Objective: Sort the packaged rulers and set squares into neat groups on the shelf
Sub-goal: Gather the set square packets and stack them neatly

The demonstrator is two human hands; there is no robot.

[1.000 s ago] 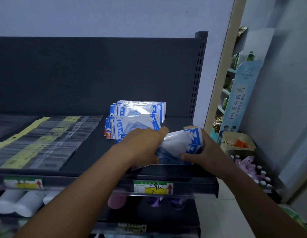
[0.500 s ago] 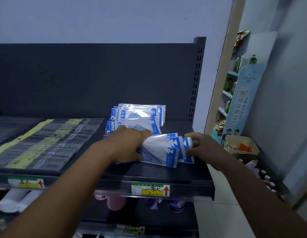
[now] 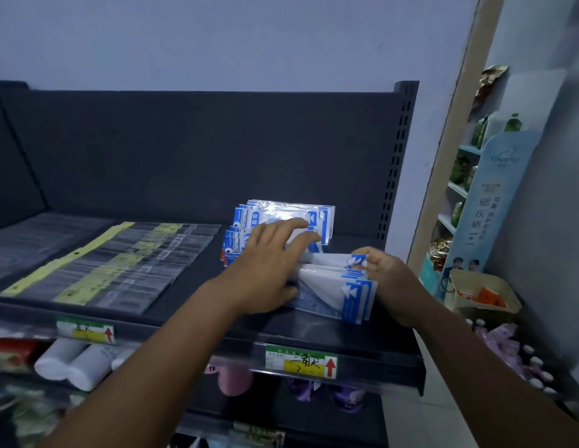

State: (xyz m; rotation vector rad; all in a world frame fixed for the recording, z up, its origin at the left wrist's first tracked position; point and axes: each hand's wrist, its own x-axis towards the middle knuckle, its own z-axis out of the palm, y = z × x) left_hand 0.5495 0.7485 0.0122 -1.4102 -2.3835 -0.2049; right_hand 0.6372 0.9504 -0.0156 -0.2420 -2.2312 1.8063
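On the dark shelf (image 3: 314,331), a small stack of blue-and-white set-square packs (image 3: 333,289) lies near the front right. My left hand (image 3: 268,270) rests flat on its left part, thumb under the edge and fingers spread toward the back. My right hand (image 3: 388,279) pinches the right ends of the upper packs. Behind them, two more piles of the same packs (image 3: 281,218) lean by the back panel. Clear ruler sleeves with yellow headers (image 3: 97,263) lie spread out flat on the left half of the shelf.
The perforated upright (image 3: 395,163) closes the shelf on the right. Price labels (image 3: 301,365) sit on the front rail. White rolls (image 3: 68,363) and purple items fill the shelf below. A blue display stand (image 3: 488,205) and small bottles stand at the right.
The stack has come down from in front of me onto the shelf. My left hand has opened and slid forward over it; my right hand has shifted to the pack ends.
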